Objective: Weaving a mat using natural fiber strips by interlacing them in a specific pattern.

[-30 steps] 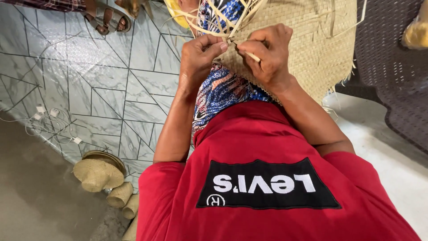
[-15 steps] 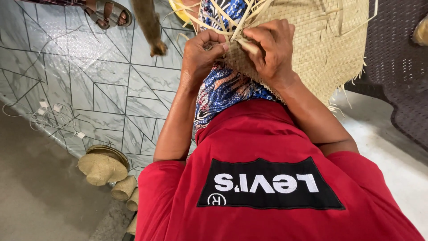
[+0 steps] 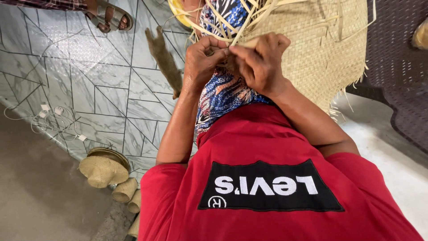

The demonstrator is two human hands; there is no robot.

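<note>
woven straw hats [image 3: 103,170] sit low on the patterned floor [image 3: 67,67]. the left hand [image 3: 204,58] pinches loose straw strips [image 3: 232,27] with closed fingers; the right hand [image 3: 261,62], touching it, grips strips at the edge of the woven straw mat [image 3: 321,49] on the lap.

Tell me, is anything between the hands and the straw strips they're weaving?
Nothing visible. The left hand and right hand are already on the loose straw strips at the edge of the woven straw mat, fingertips pinching them. The furry animal lies off to the left on the floor, apart.
</note>
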